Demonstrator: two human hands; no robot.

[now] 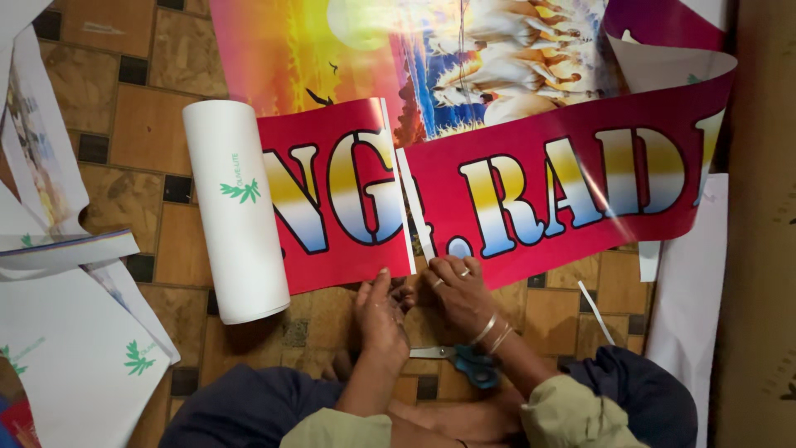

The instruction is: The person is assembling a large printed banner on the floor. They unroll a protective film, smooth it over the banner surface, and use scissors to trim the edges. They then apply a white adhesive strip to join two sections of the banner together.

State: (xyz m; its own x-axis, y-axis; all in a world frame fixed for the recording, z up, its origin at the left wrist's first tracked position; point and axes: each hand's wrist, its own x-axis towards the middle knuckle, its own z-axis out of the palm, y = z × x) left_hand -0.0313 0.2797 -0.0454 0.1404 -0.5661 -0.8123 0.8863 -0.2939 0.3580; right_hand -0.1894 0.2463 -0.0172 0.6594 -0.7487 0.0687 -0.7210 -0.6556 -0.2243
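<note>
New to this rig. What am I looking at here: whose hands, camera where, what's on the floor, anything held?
One view only: a camera on a person's head, looking down at their own two bare hands. They sit on a tiled floor. The left hand and right hand press on the lower edges of two red banner pieces with big lettering, where these meet. The left piece unrolls from a white roll. Blue-handled scissors lie by the wrists, unheld. A colourful horse poster lies beyond, white sheets at left.

Two bare hands, seen from above. The right hand (460, 290) wears rings on two fingers and thin metal bangles at the wrist. The left hand (381, 319) is unadorned. Both forearms emerge from rolled pale olive sleeves, above dark navy trousers.
</note>
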